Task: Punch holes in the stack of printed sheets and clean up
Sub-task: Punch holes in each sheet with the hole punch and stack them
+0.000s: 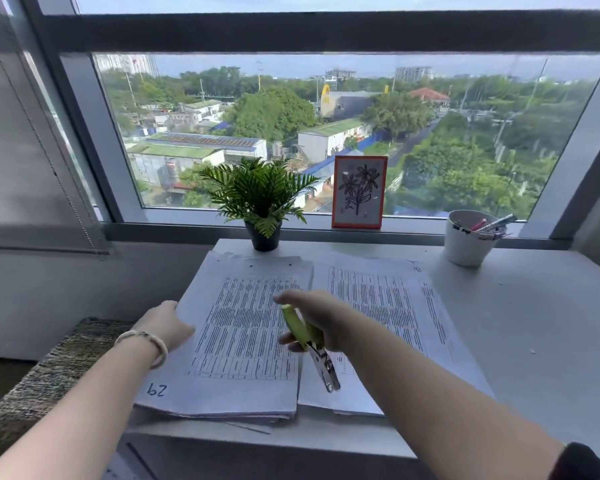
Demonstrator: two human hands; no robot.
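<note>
Nearby, white cup (pixel 465 245) holds several pens (pixel 496 223).

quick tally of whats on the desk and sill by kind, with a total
paper stacks: 2, left stack and right stack
hole punch: 1, green-handled hole punch in the right hand
potted plant: 1
framed flower picture: 1
white pen cup: 1
total: 6

Single head view, looking forward and down over desk (pixel 520 306) toward window (pixel 326 133); forearms close below.
</note>
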